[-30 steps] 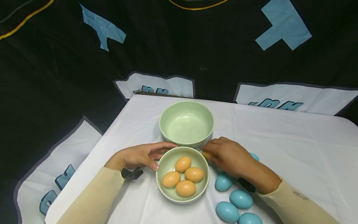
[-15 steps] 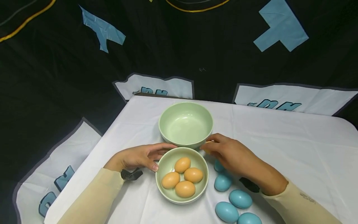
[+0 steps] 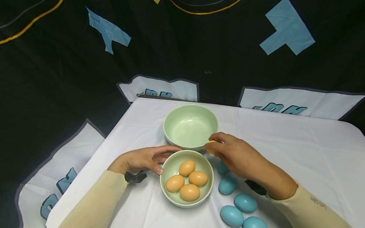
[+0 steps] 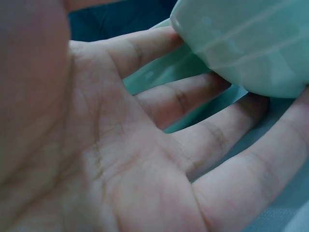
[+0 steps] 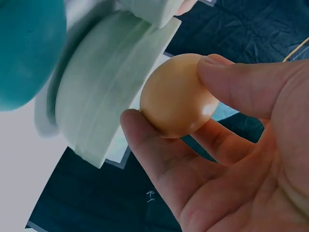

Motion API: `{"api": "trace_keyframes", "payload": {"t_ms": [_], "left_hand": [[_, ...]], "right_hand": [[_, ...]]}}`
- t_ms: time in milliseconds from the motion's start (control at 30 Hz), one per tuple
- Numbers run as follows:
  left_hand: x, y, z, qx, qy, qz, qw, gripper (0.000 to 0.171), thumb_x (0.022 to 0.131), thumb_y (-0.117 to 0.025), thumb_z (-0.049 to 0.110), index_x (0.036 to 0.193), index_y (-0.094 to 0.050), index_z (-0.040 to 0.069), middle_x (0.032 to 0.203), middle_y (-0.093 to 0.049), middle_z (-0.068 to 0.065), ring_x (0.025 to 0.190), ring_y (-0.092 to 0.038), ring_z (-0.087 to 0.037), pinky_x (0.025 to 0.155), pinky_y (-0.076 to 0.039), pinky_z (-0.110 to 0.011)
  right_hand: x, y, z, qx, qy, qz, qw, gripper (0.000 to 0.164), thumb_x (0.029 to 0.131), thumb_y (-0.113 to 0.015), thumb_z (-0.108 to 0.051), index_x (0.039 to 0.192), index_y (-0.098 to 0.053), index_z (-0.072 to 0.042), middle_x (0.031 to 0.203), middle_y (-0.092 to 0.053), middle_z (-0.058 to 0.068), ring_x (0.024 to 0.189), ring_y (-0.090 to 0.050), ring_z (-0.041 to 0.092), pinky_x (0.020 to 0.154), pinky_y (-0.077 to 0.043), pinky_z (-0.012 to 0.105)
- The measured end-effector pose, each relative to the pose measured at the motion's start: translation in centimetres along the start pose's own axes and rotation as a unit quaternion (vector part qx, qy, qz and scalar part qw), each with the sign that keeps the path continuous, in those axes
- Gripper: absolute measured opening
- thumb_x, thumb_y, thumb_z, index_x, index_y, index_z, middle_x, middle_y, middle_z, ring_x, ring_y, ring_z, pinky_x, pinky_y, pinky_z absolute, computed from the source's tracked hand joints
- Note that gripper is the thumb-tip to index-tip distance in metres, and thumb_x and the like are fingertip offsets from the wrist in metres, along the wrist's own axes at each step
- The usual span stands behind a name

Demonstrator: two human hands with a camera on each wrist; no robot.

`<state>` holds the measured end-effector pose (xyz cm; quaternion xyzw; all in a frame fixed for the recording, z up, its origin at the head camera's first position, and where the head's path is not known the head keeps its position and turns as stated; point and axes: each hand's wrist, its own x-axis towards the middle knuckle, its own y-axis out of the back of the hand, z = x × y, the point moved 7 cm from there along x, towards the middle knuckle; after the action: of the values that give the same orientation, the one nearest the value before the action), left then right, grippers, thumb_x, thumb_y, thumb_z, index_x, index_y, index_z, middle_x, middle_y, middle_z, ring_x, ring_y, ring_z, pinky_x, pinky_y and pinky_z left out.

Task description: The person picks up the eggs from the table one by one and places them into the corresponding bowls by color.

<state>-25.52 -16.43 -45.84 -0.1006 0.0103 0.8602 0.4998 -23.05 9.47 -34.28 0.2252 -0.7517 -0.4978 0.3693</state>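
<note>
- Right hand (image 3: pixel 235 155), right of centre: thumb and fingertips pinch one brown egg (image 5: pixel 176 96); gap is egg-wide. In the head view the fingers partly cover it; the right wrist view shows it well, at centre.
- That egg sits just beside the right edge of the large green bowl (image 3: pixel 189 126). Can't tell if they touch.
- Left hand (image 3: pixel 144 160), left of centre: fingers nearly straight and spread, thumb apart. Thumb tip touches the small green bowl (image 3: pixel 182 155) at its left side; the longer fingers reach along its upper left, and in the left wrist view the tips meet bowl wall.
- Small bowl: lower centre, upright, four more brown eggs (image 3: pixel 189 192) grouped inside.
- Large bowl: upright, directly above the small one in the head view, no eggs visible inside.
- Blue eggs (image 3: pixel 246 203): five visible on the white cloth (image 3: pixel 293 152), lower right of centre, running from under the right hand to the bottom edge. Top one is partly hidden by the hand.
- Beige sleeves (image 3: pixel 94 199) enter from both lower corners.
- Behind: black curtain (image 3: pixel 182 50) with light-blue patches (image 3: pixel 288 28) upper left and upper right.
</note>
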Motion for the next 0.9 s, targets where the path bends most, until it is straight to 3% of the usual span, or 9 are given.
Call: {"api": "trace_keyframes", "payload": {"t_ms": [633, 900], "left_hand": [[0.1, 0.1, 0.0, 0.009, 0.000, -0.003, 1.0000, 0.091, 0.087, -0.081, 0.016, 0.164, -0.034, 0.020, 0.168, -0.039, -0.009, 0.151, -0.045, -0.029, 0.114, -0.049, -0.040], [0.1, 0.1, 0.1, 0.009, -0.001, -0.003, 1.0000, 0.091, 0.087, -0.080, 0.015, 0.165, -0.034, 0.021, 0.169, -0.038, -0.009, 0.152, -0.045, -0.030, 0.115, -0.049, -0.039]], "right_hand": [[1.0, 0.8, -2.7, -0.015, 0.028, -0.002, 1.000, 0.041, 0.091, -0.082, -0.007, 0.124, -0.073, -0.031, 0.129, -0.067, 0.001, 0.111, -0.070, 0.018, 0.093, -0.061, 0.034], [1.1, 0.5, -3.5, -0.004, 0.019, -0.006, 1.000, 0.047, 0.093, -0.076, 0.002, 0.126, -0.070, -0.031, 0.135, -0.065, 0.005, 0.119, -0.068, 0.022, 0.096, -0.061, 0.038]]}}
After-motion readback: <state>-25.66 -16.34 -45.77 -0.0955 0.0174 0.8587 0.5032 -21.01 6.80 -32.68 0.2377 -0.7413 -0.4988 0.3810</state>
